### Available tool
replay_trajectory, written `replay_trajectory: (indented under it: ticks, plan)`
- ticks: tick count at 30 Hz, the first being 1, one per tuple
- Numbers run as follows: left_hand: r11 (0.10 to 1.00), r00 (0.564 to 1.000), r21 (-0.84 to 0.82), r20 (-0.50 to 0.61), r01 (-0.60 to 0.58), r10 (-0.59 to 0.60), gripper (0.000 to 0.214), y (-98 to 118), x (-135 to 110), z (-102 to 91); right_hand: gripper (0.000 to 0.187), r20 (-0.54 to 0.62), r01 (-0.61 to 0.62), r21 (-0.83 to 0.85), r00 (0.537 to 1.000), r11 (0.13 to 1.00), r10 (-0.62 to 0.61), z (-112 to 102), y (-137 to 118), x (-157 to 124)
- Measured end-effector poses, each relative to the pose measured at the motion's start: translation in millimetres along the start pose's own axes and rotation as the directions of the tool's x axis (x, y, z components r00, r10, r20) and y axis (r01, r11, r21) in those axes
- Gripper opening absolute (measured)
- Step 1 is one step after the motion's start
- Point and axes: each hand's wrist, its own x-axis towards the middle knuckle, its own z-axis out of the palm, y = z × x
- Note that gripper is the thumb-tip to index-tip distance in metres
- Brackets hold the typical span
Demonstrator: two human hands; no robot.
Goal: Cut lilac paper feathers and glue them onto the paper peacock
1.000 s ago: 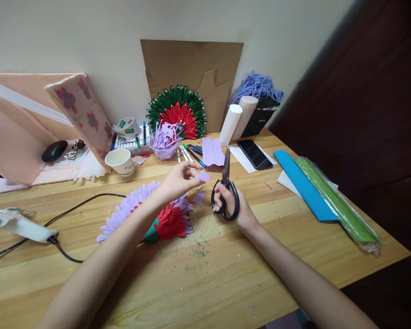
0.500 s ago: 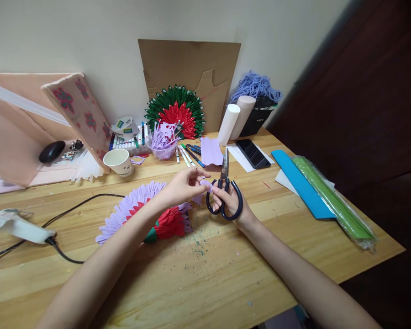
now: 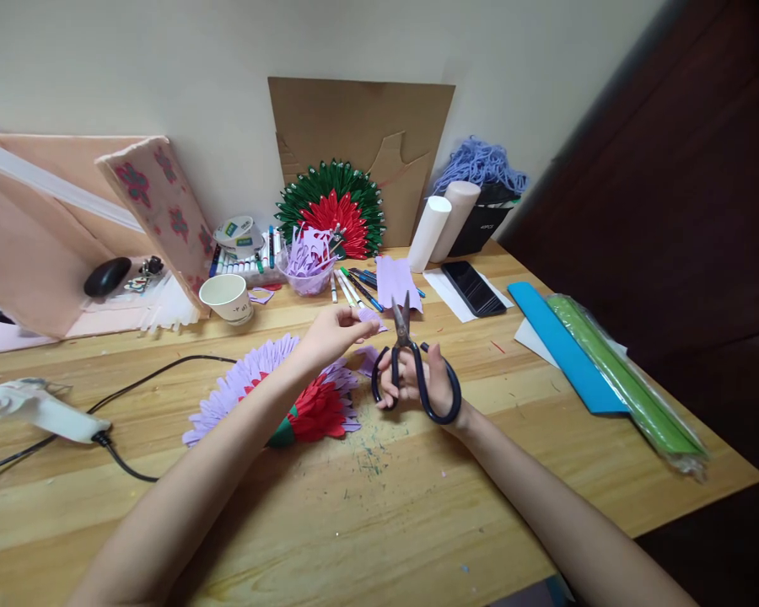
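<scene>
My right hand (image 3: 427, 379) grips black-handled scissors (image 3: 411, 362), blades parted and pointing up toward a small lilac paper piece (image 3: 368, 316). My left hand (image 3: 332, 330) pinches that paper piece just left of the blade tips. Under my left forearm lies a paper flower (image 3: 291, 392) with lilac outer petals, a red centre and a green tip. Another lilac scrap (image 3: 367, 358) lies on the table beside the scissors.
A glue gun (image 3: 34, 409) with black cord lies at the left. A paper cup (image 3: 228, 298), markers (image 3: 354, 287), a lilac sheet (image 3: 395, 281), a phone (image 3: 472, 287), white rolls (image 3: 439, 223), blue and green paper rolls (image 3: 600, 362) and a red-green fan decoration (image 3: 330, 211) crowd the wooden table's far side.
The scissors' handles have spread and the blades have parted, tilting left toward the paper. My left hand has lifted the lilac piece slightly up and away from my right hand.
</scene>
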Motion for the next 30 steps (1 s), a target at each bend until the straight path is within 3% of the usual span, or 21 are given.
replay_trajectory:
  ticks: [7, 13, 30]
  plan:
    - [1.0, 0.998, 0.027, -0.062, -0.001, 0.003, 0.023, 3, 2, -5.5, 0.072, 0.08, -0.036, -0.1, 0.996, 0.994, 0.045, 4, 14, -7]
    - [0.998, 0.999, 0.067, -0.048, -0.009, 0.012, 0.024, -3, 3, -3.4, 0.072, 0.068, -0.011, -0.202, 0.997, 0.979, 0.026, 8, 6, -11]
    - [0.994, 0.999, 0.109, -0.044, -0.005, 0.01, 0.023, -3, 3, -3.4, 0.072, 0.05, -0.028, -0.189, 0.998, 0.982, 0.038, 5, 10, -8]
